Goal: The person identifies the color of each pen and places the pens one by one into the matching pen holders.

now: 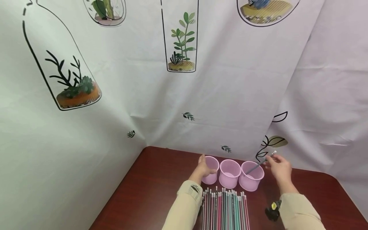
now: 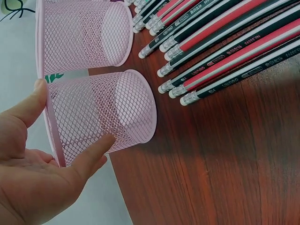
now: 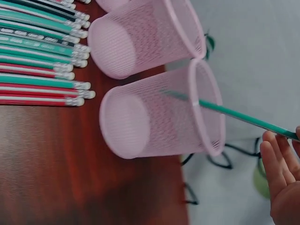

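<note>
Pencil (image 3: 243, 118) in right hand (image 1: 280, 168); slanted

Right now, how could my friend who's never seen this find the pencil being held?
On the reddish-brown table, find the row of three pink mesh cups. At the right-end cup, the right hand holds a green pencil. It slants into that cup, eraser end up, while the other pencils lie flat on the table.

The left sleeve (image 1: 181, 207) and right sleeve (image 1: 300, 212) are long and pale cream; a small dark, streaked mark (image 1: 195, 188) shows near the left one's end. Beside the right, toward the left edge of the counter (image 1: 143, 191), sits a black piece (image 1: 271, 214) with a yellow spot (image 1: 273, 206).
</note>
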### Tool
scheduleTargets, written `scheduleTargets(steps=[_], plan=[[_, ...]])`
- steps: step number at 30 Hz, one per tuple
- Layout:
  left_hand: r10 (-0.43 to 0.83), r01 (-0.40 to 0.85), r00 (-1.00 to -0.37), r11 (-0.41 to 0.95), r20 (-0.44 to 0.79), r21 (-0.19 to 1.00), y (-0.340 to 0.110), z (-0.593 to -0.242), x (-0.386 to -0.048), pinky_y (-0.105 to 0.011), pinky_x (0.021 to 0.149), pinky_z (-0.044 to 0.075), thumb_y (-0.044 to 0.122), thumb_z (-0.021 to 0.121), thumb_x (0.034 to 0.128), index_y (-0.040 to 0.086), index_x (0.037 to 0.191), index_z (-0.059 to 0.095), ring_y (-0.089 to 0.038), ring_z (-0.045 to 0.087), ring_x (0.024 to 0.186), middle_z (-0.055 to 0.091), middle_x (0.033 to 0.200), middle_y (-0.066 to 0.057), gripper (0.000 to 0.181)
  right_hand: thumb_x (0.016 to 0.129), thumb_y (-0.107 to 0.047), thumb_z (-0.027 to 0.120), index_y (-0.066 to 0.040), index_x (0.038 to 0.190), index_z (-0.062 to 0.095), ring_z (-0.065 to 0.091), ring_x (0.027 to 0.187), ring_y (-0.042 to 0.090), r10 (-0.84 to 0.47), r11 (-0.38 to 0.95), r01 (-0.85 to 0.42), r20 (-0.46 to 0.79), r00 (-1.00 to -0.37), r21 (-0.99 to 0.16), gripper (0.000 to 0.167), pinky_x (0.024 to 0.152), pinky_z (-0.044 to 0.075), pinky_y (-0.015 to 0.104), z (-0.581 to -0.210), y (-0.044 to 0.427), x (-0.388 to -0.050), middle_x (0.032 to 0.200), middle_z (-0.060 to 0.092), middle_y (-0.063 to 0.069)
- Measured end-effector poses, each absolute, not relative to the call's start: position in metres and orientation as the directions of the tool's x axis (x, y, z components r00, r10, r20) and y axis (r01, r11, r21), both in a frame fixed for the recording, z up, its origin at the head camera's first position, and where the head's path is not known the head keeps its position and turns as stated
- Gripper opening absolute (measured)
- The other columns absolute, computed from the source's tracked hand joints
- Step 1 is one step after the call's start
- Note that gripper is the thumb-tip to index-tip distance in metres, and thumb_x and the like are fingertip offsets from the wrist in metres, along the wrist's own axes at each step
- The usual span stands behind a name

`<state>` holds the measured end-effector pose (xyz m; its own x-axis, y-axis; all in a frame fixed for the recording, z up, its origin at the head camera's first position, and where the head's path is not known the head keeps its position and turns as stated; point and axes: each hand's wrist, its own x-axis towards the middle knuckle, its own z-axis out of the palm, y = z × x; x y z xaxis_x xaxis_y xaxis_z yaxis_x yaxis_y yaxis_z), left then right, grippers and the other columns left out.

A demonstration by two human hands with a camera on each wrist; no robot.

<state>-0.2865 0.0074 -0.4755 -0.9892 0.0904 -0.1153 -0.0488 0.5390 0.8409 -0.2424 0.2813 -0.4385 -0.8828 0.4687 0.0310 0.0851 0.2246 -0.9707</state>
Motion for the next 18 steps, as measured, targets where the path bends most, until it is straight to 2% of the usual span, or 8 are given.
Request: scheduleTargets(steps=[1, 3, 6, 9, 11, 13, 15, 18], plan=[[0.089, -0.051, -0.989, 0.537, -0.116, 0.842, 0.007, -0.476, -0.287, -0.05, 0.105, 0.026, 0.005, 0.079, 0.0679, -0.004, 0.145, 0.016, -0.044, 0.027, 0.13, 0.017, 0.149, -0.022, 0.1, 0.091, -0.013, 0.056, 0.014, 0.123, 0.045, 0.061, 0.058, 0.001, 0.479, 0.207, 0.1, 0.012, -0.878, -0.973, 0.043, 0.059, 0.054, 0.022, -0.445, 0.284, -0.243, 0.072, 0.06, -0.011], [0.087, -0.054, -0.989, 0.534, -0.118, 0.844, 0.007, -0.476, -0.287, -0.05, 0.105, 0.027, 0.006, 0.08, 0.0677, -0.003, 0.145, 0.016, -0.044, 0.027, 0.13, 0.017, 0.149, -0.021, 0.101, 0.09, -0.015, 0.059, 0.015, 0.122, 0.046, 0.063, 0.059, 0.004, 0.485, 0.166, 0.099, -0.006, -0.874, -0.981, 0.046, 0.059, 0.055, 0.024, -0.46, 0.291, -0.247, 0.075, 0.062, -0.005], [0.083, -0.054, -0.99, 0.529, -0.115, 0.847, 0.007, -0.478, -0.286, -0.052, 0.104, 0.028, 0.006, 0.08, 0.0672, -0.002, 0.146, 0.016, -0.045, 0.028, 0.129, 0.017, 0.149, -0.021, 0.101, 0.087, -0.021, 0.065, 0.009, 0.116, 0.056, 0.064, 0.059, 0.009, 0.493, 0.077, 0.075, -0.027, -0.869, -0.994, 0.043, 0.056, 0.054, 0.024, -0.488, 0.306, -0.26, 0.077, 0.065, 0.002], [0.084, -0.048, -0.991, 0.523, -0.108, 0.851, 0.006, -0.48, -0.287, -0.052, 0.104, 0.028, 0.005, 0.079, 0.0675, -0.002, 0.146, 0.015, -0.045, 0.028, 0.129, 0.016, 0.149, -0.021, 0.101, 0.086, -0.023, 0.066, 0.009, 0.117, 0.056, 0.065, 0.06, 0.009, 0.483, 0.07, 0.08, -0.037, -0.875, -0.994, 0.046, 0.057, 0.055, 0.025, -0.496, 0.309, -0.261, 0.079, 0.066, 0.006], [0.086, -0.043, -0.991, 0.519, -0.102, 0.854, 0.005, -0.481, -0.287, -0.051, 0.104, 0.028, 0.004, 0.079, 0.0675, -0.002, 0.146, 0.015, -0.044, 0.028, 0.129, 0.016, 0.149, -0.021, 0.101, 0.088, -0.021, 0.064, 0.012, 0.121, 0.052, 0.064, 0.06, 0.007, 0.493, 0.114, 0.131, -0.058, -0.868, -0.985, 0.048, 0.06, 0.055, 0.025, -0.487, 0.301, -0.255, 0.081, 0.066, 0.008], [0.087, -0.039, -0.991, 0.515, -0.098, 0.856, 0.005, -0.482, -0.287, -0.05, 0.105, 0.027, 0.004, 0.079, 0.0678, -0.002, 0.146, 0.015, -0.043, 0.028, 0.129, 0.017, 0.15, -0.021, 0.101, 0.09, -0.021, 0.06, 0.016, 0.124, 0.047, 0.064, 0.061, 0.008, 0.49, 0.193, 0.176, -0.06, -0.869, -0.965, 0.051, 0.062, 0.056, 0.028, -0.474, 0.292, -0.247, 0.086, 0.066, 0.015], [0.087, -0.038, -0.992, 0.514, -0.096, 0.857, 0.005, -0.483, -0.287, -0.05, 0.105, 0.028, 0.005, 0.079, 0.068, -0.001, 0.146, 0.015, -0.043, 0.028, 0.129, 0.016, 0.15, -0.02, 0.101, 0.091, -0.022, 0.058, 0.014, 0.124, 0.048, 0.066, 0.064, 0.013, 0.514, 0.257, 0.22, -0.06, -0.856, -0.941, 0.05, 0.064, 0.056, 0.03, -0.468, 0.286, -0.241, 0.095, 0.064, 0.023], [0.087, -0.042, -0.991, 0.513, -0.1, 0.858, 0.006, -0.483, -0.287, -0.051, 0.104, 0.029, 0.005, 0.079, 0.068, 0.0, 0.147, 0.015, -0.044, 0.03, 0.128, 0.016, 0.15, -0.019, 0.102, 0.091, -0.03, 0.056, 0.011, 0.125, 0.05, 0.063, 0.09, 0.027, 0.541, 0.328, 0.275, -0.058, -0.839, -0.904, 0.053, 0.079, 0.052, 0.04, -0.463, 0.281, -0.234, 0.117, 0.055, 0.029]])
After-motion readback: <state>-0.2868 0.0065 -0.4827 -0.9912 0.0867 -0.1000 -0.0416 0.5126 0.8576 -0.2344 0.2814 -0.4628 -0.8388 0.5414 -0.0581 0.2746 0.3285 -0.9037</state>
